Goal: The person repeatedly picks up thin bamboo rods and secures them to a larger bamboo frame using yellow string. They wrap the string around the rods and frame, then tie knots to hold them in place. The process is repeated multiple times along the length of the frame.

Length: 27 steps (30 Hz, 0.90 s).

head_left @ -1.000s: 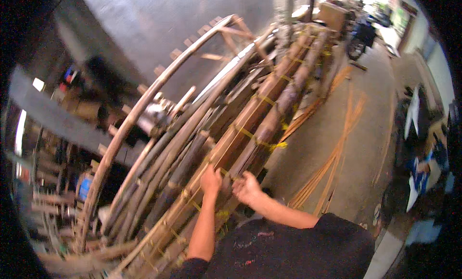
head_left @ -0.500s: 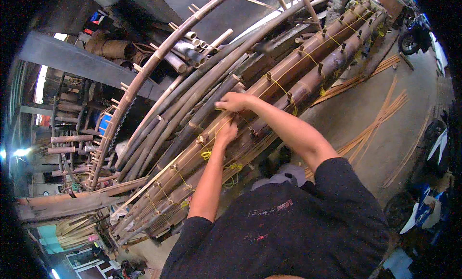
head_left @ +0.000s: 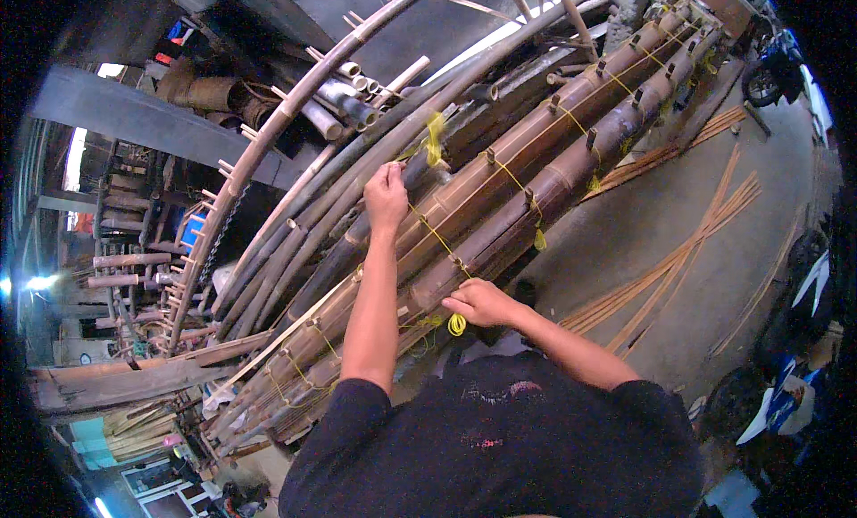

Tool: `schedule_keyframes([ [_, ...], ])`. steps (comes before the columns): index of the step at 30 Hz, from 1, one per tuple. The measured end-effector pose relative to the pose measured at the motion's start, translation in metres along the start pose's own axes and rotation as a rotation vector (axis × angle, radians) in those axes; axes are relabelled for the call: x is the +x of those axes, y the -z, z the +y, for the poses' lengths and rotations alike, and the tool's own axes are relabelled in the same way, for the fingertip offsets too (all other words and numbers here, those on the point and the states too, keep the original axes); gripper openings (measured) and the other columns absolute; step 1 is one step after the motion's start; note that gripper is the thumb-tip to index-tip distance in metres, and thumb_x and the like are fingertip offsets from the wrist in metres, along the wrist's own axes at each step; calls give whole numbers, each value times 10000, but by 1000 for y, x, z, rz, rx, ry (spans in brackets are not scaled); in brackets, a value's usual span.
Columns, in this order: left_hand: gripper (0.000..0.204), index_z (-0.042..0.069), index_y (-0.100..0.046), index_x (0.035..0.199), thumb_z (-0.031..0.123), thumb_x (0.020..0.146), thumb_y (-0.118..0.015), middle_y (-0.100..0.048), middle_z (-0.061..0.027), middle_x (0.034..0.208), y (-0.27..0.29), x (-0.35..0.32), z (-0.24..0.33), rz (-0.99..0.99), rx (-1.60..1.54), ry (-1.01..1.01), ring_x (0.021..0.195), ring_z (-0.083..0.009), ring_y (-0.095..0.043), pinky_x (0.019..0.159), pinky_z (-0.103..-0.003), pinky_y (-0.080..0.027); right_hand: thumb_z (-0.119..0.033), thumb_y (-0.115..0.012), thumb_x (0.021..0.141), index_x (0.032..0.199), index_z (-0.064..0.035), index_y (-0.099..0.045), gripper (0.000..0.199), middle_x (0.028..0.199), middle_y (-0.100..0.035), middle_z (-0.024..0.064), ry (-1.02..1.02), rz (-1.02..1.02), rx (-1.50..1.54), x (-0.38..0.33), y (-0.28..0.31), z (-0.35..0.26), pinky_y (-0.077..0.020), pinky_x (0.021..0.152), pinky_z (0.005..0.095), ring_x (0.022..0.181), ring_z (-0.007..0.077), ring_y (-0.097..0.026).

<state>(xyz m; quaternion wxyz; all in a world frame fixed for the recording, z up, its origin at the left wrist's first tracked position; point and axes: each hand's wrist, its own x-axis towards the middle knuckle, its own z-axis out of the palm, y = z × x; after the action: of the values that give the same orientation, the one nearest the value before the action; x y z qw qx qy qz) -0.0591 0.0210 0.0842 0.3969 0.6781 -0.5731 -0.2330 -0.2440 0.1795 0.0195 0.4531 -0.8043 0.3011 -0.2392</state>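
Note:
A raft-like bundle of thick brown bamboo poles (head_left: 536,174) runs from lower left to upper right, lashed at intervals with yellow cord. My left hand (head_left: 386,195) is raised over the poles and pinches a taut yellow cord (head_left: 435,235) that slants down across them. My right hand (head_left: 479,302) grips the lower end of the same cord at the near edge of the bundle, with a small yellow loop (head_left: 457,325) hanging beneath it. A frayed yellow tuft (head_left: 434,136) sticks up beyond my left hand.
A long curved bamboo pole (head_left: 268,143) with short pegs arcs over the far side. Thin split bamboo strips (head_left: 678,250) lie scattered on the concrete floor at the right. A parked motorbike (head_left: 772,71) stands at upper right. Cut pipes and timber are stacked at the left.
My hands have drawn apart: the left stayed high on the poles, the right dropped to the near edge, stretching the yellow cord between them. The view has tilted a little.

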Motion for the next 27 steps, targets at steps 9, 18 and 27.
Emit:
schedule_keyframes([
  [9,371,4,-641,923,309,940,-431,-634,-259,984,47,-12,-76,-250,370,-19,947,-442,-590,832,-520,-454,-291,-477,948,1184,-33,-538,355,1149,-581,123,-766,497,1690,-26,-79,-3,-456,949,449,1061,263,-550],
  [18,439,101,-538,1217,400,895,-550,-601,-194,1191,139,-181,-154,-271,584,37,1164,-342,-528,959,-690,-234,-196,-471,933,826,-85,-570,183,801,-535,16,-387,1105,1426,59,-168,-110,-423,686,320,763,138,-505],
  [27,293,73,-589,1157,191,911,-483,-618,-215,1126,122,-176,-204,-2,328,-257,1095,-379,-554,964,-440,-386,-535,-366,949,1015,-107,-714,555,1043,-650,211,-105,-140,-669,196,-108,-153,-326,1013,566,1086,372,-569],
])
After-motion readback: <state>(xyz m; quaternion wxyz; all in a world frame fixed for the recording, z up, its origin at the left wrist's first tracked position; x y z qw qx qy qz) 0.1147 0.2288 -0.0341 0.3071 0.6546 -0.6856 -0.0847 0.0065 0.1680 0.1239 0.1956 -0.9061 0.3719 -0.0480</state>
